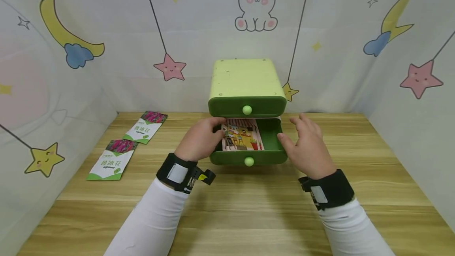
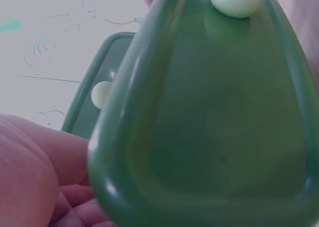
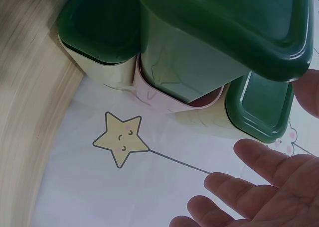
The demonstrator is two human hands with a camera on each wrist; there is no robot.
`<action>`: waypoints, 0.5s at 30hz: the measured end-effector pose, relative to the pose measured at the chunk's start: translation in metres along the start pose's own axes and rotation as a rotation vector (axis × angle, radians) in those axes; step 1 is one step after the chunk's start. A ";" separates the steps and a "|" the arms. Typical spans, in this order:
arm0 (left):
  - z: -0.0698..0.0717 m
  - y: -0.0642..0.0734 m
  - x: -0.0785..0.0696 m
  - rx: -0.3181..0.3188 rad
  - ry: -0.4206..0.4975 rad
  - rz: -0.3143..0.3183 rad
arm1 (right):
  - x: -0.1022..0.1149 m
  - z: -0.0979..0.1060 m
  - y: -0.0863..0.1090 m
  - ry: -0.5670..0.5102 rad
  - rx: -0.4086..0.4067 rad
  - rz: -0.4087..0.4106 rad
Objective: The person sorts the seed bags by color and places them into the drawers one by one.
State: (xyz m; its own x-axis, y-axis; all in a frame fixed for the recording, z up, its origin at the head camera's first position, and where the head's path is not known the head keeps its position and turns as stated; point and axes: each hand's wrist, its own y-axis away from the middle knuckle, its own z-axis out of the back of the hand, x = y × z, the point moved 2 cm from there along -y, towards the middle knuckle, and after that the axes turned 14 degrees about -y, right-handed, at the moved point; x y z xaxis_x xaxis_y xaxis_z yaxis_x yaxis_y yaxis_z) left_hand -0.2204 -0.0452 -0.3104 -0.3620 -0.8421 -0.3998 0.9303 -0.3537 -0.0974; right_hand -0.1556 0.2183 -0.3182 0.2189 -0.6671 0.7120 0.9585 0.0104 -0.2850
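A small chest (image 1: 245, 78) has pale yellow housing and dark green drawers with round knobs. Its lower drawer (image 1: 271, 135) is pulled out, and an illustrated card (image 1: 241, 135) lies in its left part. My left hand (image 1: 200, 139) is at that drawer's left side, thumb and index fingertips by the card's left edge; other fingers pass behind the drawer front (image 2: 224, 112), so their hold is hidden. My right hand (image 1: 307, 147) has its thumb at the drawer's right rim. Its other fingers (image 3: 239, 187) are spread and fairly straight beside the chest.
Two seed packets with pink flowers lie at the table's left, the upper packet (image 1: 146, 127) touching the lower packet (image 1: 112, 160). The upper drawer (image 1: 227, 107) is closed. A printed cloth wall (image 1: 199, 31) stands behind the wooden table (image 1: 241, 216).
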 end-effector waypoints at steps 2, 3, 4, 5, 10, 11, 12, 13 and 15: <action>0.002 0.002 0.000 -0.012 0.016 -0.003 | 0.001 0.000 0.000 0.000 0.000 -0.003; 0.003 0.003 0.000 -0.018 0.026 -0.004 | 0.001 0.000 0.000 -0.001 0.001 -0.004; 0.004 0.004 0.001 -0.026 0.030 -0.004 | 0.001 0.000 0.000 -0.002 0.001 -0.004; 0.005 0.004 0.001 -0.031 0.033 -0.005 | 0.002 0.000 0.001 -0.002 0.001 -0.003; 0.010 0.007 0.002 -0.056 0.025 0.000 | 0.003 -0.001 0.001 -0.001 0.004 0.001; 0.011 0.008 0.002 -0.062 0.025 0.001 | 0.003 0.000 0.001 0.000 0.006 0.001; 0.012 0.009 0.003 -0.070 0.024 0.007 | 0.003 -0.001 0.001 -0.001 0.006 0.002; 0.013 0.009 0.003 -0.079 0.020 0.012 | 0.003 -0.001 0.001 -0.001 0.007 0.002; 0.015 0.011 0.004 -0.096 0.017 0.028 | 0.004 -0.001 0.001 -0.003 0.009 0.004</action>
State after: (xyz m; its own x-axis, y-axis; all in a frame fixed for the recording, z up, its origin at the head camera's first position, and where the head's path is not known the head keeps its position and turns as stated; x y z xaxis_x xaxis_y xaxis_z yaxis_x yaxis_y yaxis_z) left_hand -0.2130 -0.0584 -0.2991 -0.3352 -0.8440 -0.4187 0.9418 -0.2885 -0.1725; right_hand -0.1536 0.2153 -0.3161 0.2229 -0.6647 0.7131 0.9593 0.0194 -0.2817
